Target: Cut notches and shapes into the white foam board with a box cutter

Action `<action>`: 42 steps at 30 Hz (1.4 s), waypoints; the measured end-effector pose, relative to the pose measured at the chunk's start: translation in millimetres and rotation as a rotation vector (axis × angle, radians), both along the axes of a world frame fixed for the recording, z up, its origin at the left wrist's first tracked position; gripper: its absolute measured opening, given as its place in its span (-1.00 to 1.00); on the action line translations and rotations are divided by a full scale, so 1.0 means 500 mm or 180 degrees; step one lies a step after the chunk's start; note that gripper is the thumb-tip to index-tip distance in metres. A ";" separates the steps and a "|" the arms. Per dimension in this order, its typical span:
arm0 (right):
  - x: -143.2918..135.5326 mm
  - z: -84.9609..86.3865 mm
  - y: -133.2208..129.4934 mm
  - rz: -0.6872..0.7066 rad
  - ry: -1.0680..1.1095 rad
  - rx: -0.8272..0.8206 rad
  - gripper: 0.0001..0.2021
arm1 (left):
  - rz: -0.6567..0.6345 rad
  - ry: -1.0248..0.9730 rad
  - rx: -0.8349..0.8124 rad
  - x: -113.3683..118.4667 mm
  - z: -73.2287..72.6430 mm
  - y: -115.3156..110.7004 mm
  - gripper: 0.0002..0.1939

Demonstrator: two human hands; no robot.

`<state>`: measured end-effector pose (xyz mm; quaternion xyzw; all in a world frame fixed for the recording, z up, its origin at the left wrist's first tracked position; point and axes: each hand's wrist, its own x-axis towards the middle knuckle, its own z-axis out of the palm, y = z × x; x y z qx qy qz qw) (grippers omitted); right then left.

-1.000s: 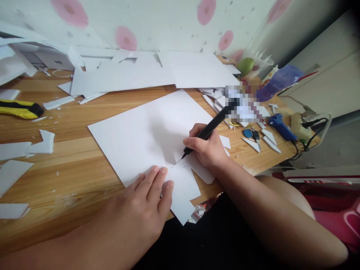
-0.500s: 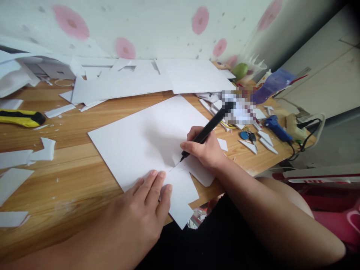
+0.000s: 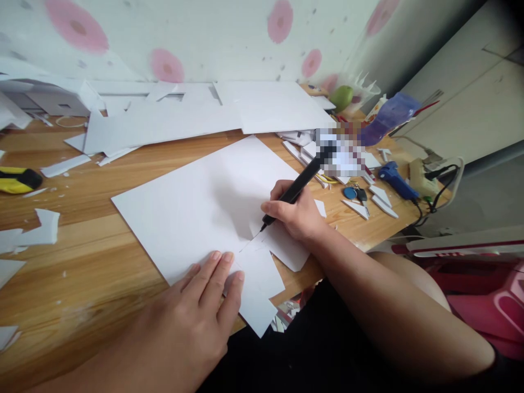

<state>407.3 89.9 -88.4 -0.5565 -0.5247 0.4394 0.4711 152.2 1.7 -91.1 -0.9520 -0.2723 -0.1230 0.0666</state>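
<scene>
A wooden desk (image 3: 94, 240) is bearing the white board (image 3: 184, 202), its near corner jutting past the edge, before a pink-spotted wall (image 3: 229, 38). The right hand (image 3: 297, 210) is gripping a black pen (image 3: 297, 185), tip at the board; the left (image 3: 204, 311) is pressing flat, fingers spread slightly, grasping nothing.

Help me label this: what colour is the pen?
The pen is black; clearest in the head view.

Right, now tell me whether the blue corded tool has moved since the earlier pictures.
No; the blue corded tool lies just left of the cream power strip, as before. Only the view shifted.
</scene>
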 end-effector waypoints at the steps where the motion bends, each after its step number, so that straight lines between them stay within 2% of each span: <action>1: 0.000 0.002 0.000 0.0017 -0.0011 0.0007 -0.71 | -0.0016 -0.0005 0.0005 0.000 -0.001 0.001 -0.62; 7: 0.003 0.008 0.001 0.0016 -0.0064 0.0044 -0.70 | -0.0044 0.0030 0.0019 0.001 -0.003 0.000 -0.63; 13: 0.011 -0.003 0.006 -0.0128 -0.0004 0.0081 -0.72 | -0.0041 0.0006 0.0036 -0.002 -0.004 0.000 -0.60; 22: 0.025 0.007 0.013 0.0255 -0.0140 0.0105 -0.68 | -0.0084 -0.0037 -0.0007 -0.015 -0.024 -0.001 -0.50; 31: 0.034 -0.023 0.026 -0.0106 0.0205 0.0080 -0.73 | -0.0067 -0.0052 -0.0090 -0.020 -0.023 -0.003 -0.45; 38: 0.034 0.012 0.023 -0.0022 -0.0205 0.0077 -0.71 | -0.0029 -0.0059 -0.0192 -0.027 -0.032 -0.006 -0.31; 42: 0.046 0.012 0.029 -0.0056 -0.0224 0.0073 -0.72 | -0.0011 -0.0011 -0.0296 -0.029 -0.039 -0.006 -0.17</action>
